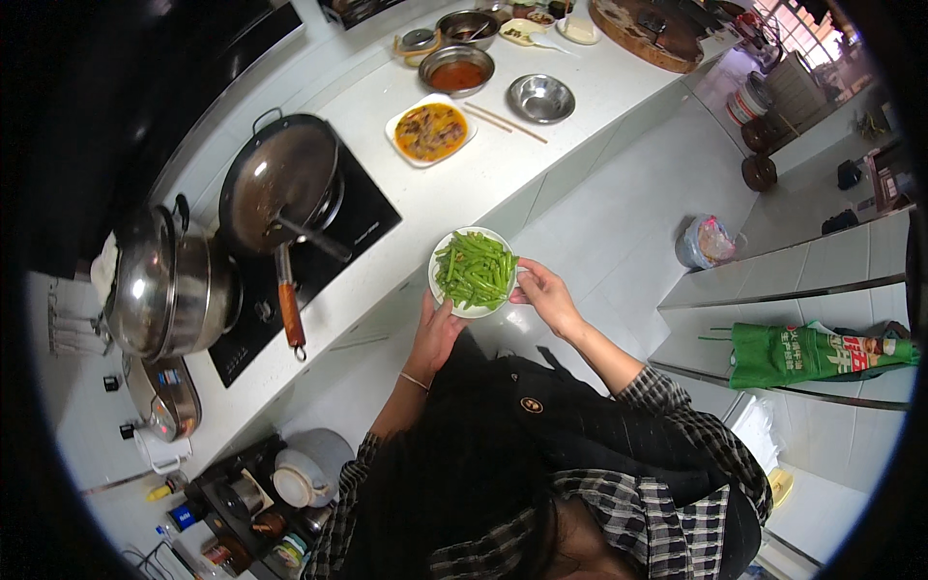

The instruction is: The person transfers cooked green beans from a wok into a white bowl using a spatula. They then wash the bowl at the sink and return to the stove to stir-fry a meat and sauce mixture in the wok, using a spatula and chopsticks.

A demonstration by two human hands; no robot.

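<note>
A white plate heaped with cut green vegetable stalks is held up between my two hands, in front of the counter's edge. My left hand grips its lower left rim, thumb on top. My right hand holds the right rim, with the thumb and fingers at the edge. On the white counter beyond it stands a squarish white dish of food in orange broth. A pair of wooden chopsticks lies beside that dish, near an empty steel bowl.
A wok with a ladle in it sits on the black cooktop, its wooden handle jutting over the front. Left of it stands a lidded steel steamer pot. Steel bowls and a round chopping block are farther along the counter.
</note>
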